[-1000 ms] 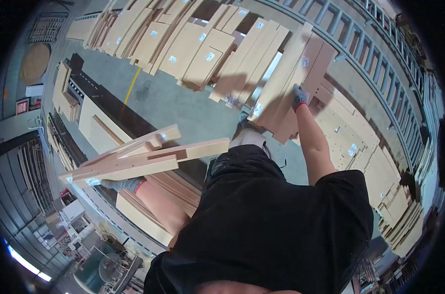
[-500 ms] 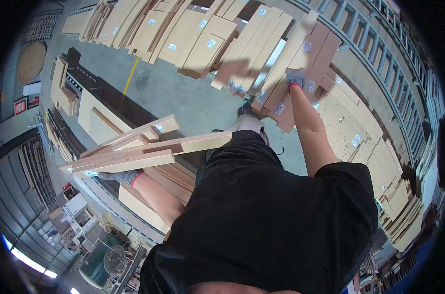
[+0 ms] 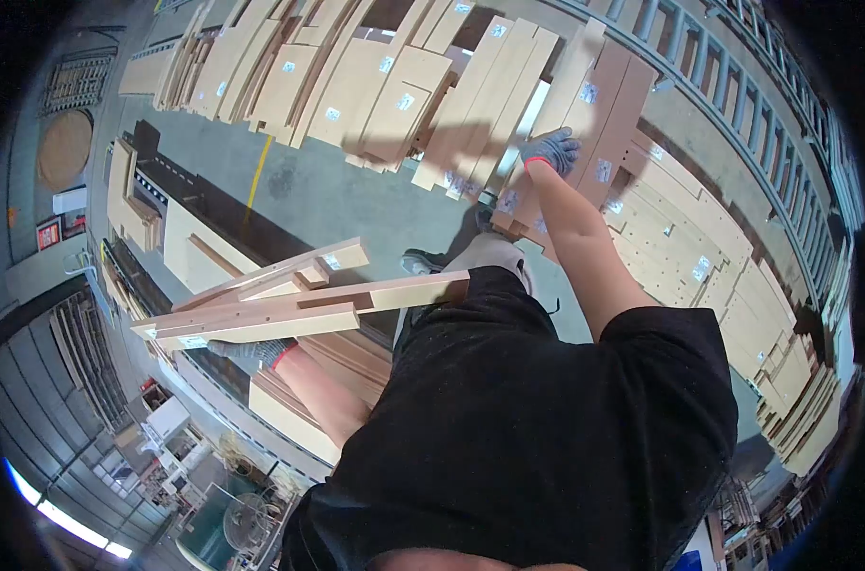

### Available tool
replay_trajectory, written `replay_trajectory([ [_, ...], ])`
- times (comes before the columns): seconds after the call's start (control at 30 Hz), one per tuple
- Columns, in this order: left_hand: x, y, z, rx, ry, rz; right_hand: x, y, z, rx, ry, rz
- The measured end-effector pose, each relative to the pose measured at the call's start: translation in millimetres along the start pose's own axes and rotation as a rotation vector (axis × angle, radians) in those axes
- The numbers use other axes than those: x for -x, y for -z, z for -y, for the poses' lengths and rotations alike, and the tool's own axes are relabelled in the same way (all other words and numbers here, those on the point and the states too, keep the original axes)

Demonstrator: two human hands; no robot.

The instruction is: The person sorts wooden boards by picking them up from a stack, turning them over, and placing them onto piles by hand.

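Observation:
Several long wooden pieces [image 3: 261, 312], pinkish-brown with pale edges and small white labels, rest as a loose fanned bundle on my left hand [image 3: 251, 353]. That hand wears a grey glove with a red cuff and supports them from below; its fingers are partly hidden by the wood. My right hand [image 3: 552, 152], in a matching glove, lies over a labelled stack of long boards [image 3: 594, 119], fingers spread, with nothing gripped in it.
Rows of labelled board stacks [image 3: 404, 90] run across the top. Drilled pale panels [image 3: 699, 266] lie at the right, beside a metal roller conveyor [image 3: 737, 105]. Lower left are more panels [image 3: 294, 419] and a fan [image 3: 249, 521]. Grey floor with a yellow line shows between the rows.
My right hand has moved left across the boards, and its fingers have spread. The bundle stays on my left hand. One foot has come into view at the left of the legs.

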State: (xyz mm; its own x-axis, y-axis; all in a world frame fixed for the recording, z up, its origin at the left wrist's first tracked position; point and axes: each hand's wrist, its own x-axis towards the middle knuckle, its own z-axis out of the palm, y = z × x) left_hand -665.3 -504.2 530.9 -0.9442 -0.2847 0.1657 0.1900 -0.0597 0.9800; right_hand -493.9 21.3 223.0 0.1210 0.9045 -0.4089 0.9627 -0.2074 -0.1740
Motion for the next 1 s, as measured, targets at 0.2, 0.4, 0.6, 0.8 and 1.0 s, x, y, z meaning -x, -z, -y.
replay_trajectory([
  [0.2,-32,23,25,0.207,0.108,0.024,-13,-18,-3,-0.014,-0.027,-0.185],
  [0.4,-98,37,41,0.526,0.082,-0.043,-28,-16,20,-0.052,0.436,-0.16],
  [0.6,-146,41,-2,0.839,0.313,-0.021,52,-3,96,-0.355,0.689,0.02],
  [0.8,-187,40,-10,0.84,0.406,-0.059,351,92,208,-0.322,2.054,0.202],
  [1.0,-193,55,-18,0.924,0.45,-0.091,626,123,218,0.039,2.067,0.535],
])
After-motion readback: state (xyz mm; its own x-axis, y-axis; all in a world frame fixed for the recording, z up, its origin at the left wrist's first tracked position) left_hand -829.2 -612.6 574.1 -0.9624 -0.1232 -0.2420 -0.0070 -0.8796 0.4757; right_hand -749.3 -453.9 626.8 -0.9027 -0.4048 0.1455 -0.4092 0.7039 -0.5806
